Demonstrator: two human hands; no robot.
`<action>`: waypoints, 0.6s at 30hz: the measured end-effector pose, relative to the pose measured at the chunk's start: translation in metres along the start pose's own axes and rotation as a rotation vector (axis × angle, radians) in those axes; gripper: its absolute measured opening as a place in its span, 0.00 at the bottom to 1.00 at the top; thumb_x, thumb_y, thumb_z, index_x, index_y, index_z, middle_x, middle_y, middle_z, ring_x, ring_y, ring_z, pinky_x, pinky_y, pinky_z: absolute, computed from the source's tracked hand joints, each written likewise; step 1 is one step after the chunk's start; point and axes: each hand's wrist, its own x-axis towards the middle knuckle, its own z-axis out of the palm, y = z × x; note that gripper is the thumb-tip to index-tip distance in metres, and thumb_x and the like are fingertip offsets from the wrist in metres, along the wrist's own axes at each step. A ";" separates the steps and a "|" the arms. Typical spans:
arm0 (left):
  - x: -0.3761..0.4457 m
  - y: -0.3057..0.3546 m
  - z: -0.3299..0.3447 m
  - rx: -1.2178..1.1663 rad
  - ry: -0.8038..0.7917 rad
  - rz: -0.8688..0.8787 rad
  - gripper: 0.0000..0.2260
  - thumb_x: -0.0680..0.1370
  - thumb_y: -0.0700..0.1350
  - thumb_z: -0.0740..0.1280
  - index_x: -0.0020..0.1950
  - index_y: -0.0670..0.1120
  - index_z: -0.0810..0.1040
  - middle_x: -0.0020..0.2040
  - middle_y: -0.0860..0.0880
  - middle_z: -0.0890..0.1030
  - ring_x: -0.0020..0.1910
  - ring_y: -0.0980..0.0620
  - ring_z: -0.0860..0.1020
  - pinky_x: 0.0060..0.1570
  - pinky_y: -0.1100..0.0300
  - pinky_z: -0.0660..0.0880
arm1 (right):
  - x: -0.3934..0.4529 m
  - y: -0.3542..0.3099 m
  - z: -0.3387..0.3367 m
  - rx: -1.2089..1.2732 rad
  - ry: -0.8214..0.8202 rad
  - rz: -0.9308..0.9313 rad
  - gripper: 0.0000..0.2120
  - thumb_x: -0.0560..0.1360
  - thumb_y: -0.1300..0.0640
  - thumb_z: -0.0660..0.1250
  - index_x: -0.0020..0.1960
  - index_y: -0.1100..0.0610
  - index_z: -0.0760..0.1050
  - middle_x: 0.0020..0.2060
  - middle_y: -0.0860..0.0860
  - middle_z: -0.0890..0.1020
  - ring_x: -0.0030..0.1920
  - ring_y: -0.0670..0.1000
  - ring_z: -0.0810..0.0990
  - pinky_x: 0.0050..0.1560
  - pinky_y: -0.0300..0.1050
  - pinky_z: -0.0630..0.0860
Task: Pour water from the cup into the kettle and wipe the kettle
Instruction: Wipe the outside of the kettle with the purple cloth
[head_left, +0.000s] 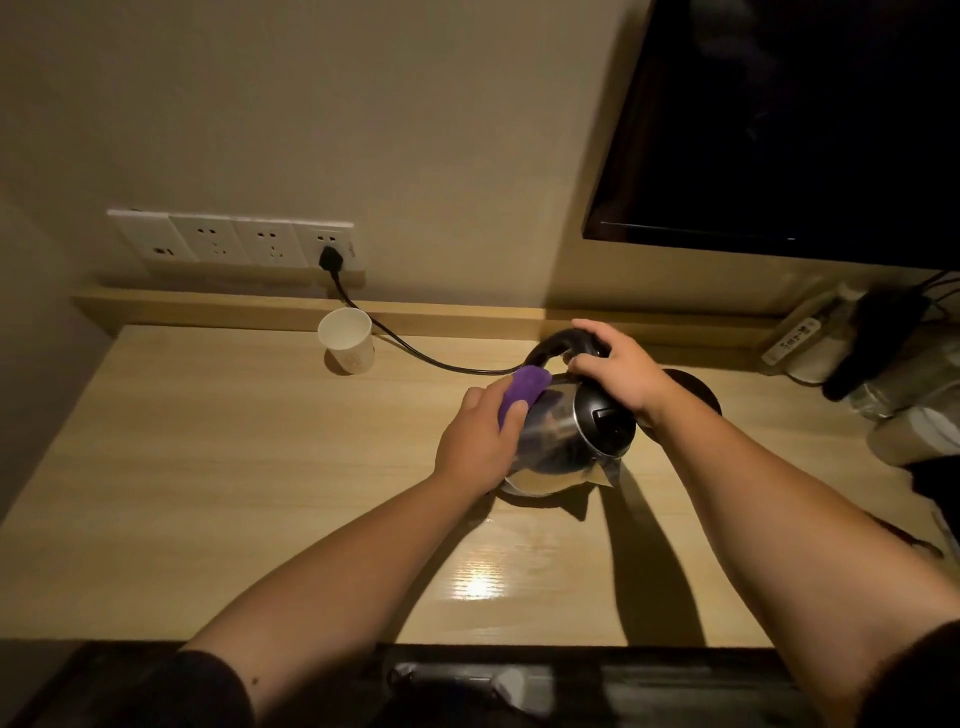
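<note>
A steel kettle (558, 449) with a black lid and black handle stands on the wooden desk (234, 493), spout toward me. My right hand (618, 371) grips the handle at the top. A purple cloth (522, 388) is pressed against the kettle's left side by my left hand (480, 439), which is closed around it. At the back of the desk, left of the kettle, a white paper cup (347, 340) stands upright; I cannot see inside it.
The kettle's black base (696, 392) sits behind my right wrist, its cord (415, 351) running to a wall socket strip (234, 241). A dark TV screen (789, 119) hangs at upper right. Bottles and bags (883, 384) crowd the right end of the desk.
</note>
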 end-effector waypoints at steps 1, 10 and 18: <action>0.000 0.003 0.002 0.015 0.002 0.012 0.20 0.82 0.57 0.54 0.74 0.56 0.61 0.63 0.50 0.70 0.52 0.56 0.73 0.49 0.60 0.74 | -0.001 0.001 0.001 0.023 0.007 0.009 0.29 0.75 0.54 0.70 0.73 0.41 0.66 0.63 0.52 0.73 0.55 0.54 0.77 0.56 0.53 0.79; -0.005 0.023 0.012 0.202 0.059 0.167 0.20 0.82 0.56 0.52 0.75 0.55 0.61 0.60 0.49 0.68 0.53 0.53 0.71 0.49 0.57 0.75 | -0.002 0.002 0.004 0.064 0.015 -0.002 0.29 0.75 0.52 0.69 0.73 0.41 0.65 0.66 0.52 0.72 0.58 0.55 0.77 0.58 0.58 0.79; 0.009 0.021 0.015 0.254 0.062 0.183 0.17 0.83 0.52 0.53 0.71 0.51 0.68 0.64 0.49 0.70 0.59 0.52 0.70 0.49 0.59 0.72 | -0.001 0.005 0.003 0.072 0.023 -0.018 0.27 0.77 0.54 0.68 0.73 0.43 0.66 0.64 0.52 0.74 0.58 0.55 0.77 0.58 0.56 0.79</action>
